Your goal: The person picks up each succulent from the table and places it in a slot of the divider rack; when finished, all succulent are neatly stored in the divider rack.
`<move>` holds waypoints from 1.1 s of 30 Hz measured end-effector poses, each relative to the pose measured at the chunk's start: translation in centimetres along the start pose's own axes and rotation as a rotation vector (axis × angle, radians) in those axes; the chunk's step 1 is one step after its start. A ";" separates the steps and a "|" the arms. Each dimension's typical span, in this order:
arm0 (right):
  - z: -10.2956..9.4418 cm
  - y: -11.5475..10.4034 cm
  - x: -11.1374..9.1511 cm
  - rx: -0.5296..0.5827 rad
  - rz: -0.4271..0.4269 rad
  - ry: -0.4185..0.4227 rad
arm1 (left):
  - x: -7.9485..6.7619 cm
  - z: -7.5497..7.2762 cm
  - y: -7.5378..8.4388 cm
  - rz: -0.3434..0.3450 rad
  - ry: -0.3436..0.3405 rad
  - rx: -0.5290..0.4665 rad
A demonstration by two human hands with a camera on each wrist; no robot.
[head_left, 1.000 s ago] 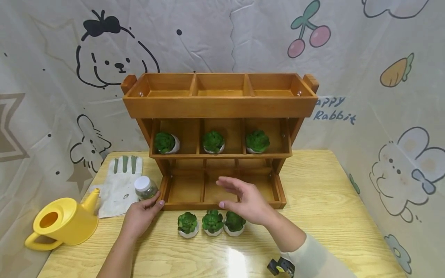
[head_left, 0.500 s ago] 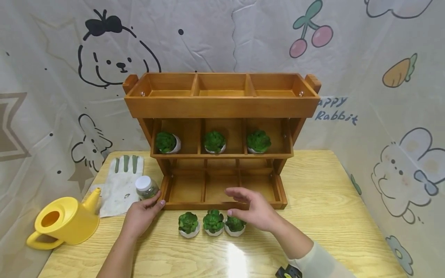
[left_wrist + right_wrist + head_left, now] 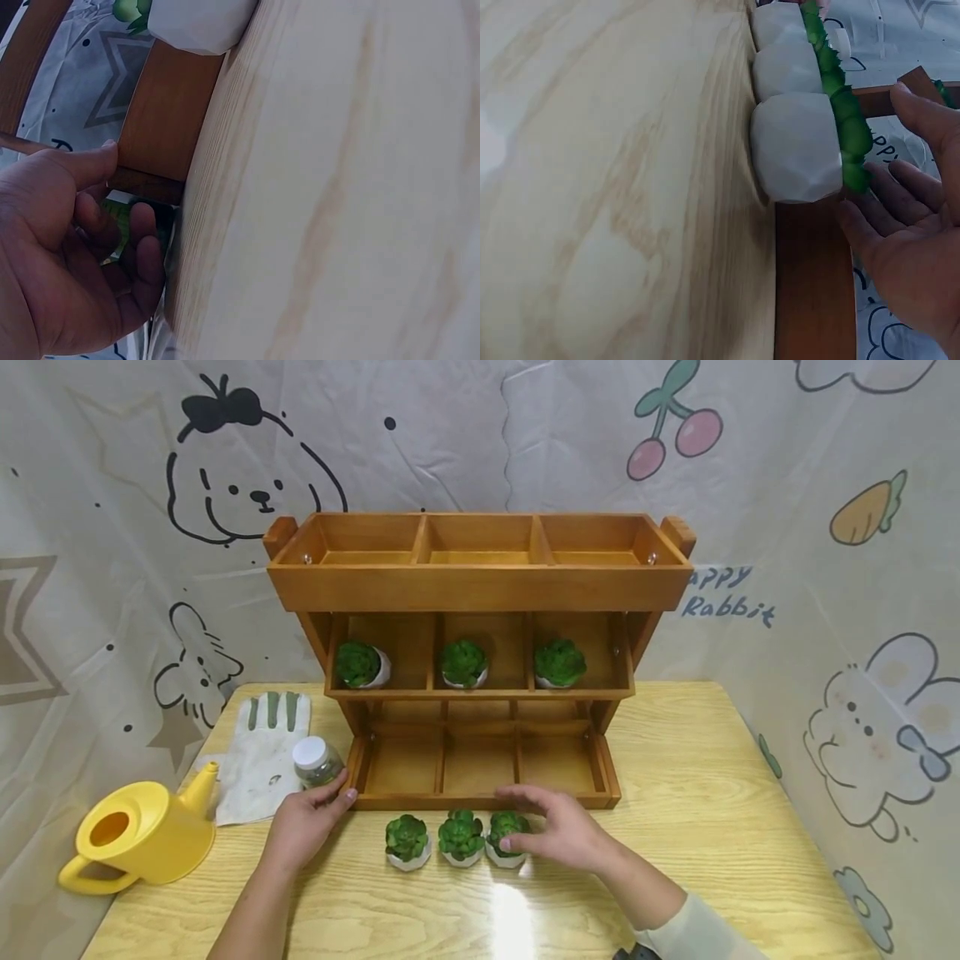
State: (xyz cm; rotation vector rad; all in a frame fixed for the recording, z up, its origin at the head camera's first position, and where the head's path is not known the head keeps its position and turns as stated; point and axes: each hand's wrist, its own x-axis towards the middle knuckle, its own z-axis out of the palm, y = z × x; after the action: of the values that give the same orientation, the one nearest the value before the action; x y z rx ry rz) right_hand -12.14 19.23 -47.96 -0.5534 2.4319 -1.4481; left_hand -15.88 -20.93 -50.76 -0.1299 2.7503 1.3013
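Note:
A three-tier wooden planter shelf [image 3: 480,589] stands on the table. My left hand [image 3: 309,820] holds the left front corner of its bottom tier, thumb on the front board [image 3: 161,112] and fingers curled behind. Three small succulents in white faceted pots stand in a row before the shelf: a left one [image 3: 407,842], a middle one [image 3: 461,837] and a right one [image 3: 507,852]. My right hand [image 3: 566,833] hovers at the right succulent, thumb and fingers spread. In the right wrist view its fingers are beside the green leaves [image 3: 853,142], not closed on the white pot [image 3: 795,146].
Three more succulents, one of them leftmost [image 3: 360,665], sit in the middle tier. A jar with a white lid [image 3: 311,753] stands left of the shelf, near a glove [image 3: 255,777] and a yellow watering can [image 3: 150,835]. A patterned cloth [image 3: 480,435] hangs behind.
My right hand has come down and to the right, from over the bottom tier to the right succulent. My left hand keeps its hold on the shelf corner.

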 end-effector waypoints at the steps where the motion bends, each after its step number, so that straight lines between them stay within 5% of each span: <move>1: 0.0 0.1 0.0 0.001 0.005 -0.008 | 0.0 0.0 0.0 -0.001 0.000 0.001; 17: 0.2 1.5 -0.4 -0.119 0.015 -0.144 | -0.1 -0.1 0.3 -0.010 -0.012 0.002; 33: 0.4 1.9 -0.3 -0.111 0.042 -0.140 | -0.2 0.0 0.4 0.005 -0.001 0.015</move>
State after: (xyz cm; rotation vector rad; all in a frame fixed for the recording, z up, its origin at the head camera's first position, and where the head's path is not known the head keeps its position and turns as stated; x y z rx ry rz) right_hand -12.04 19.89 -49.79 -0.6024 2.4088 -1.2200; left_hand -15.78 -20.68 -50.39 -0.1205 2.7603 1.2817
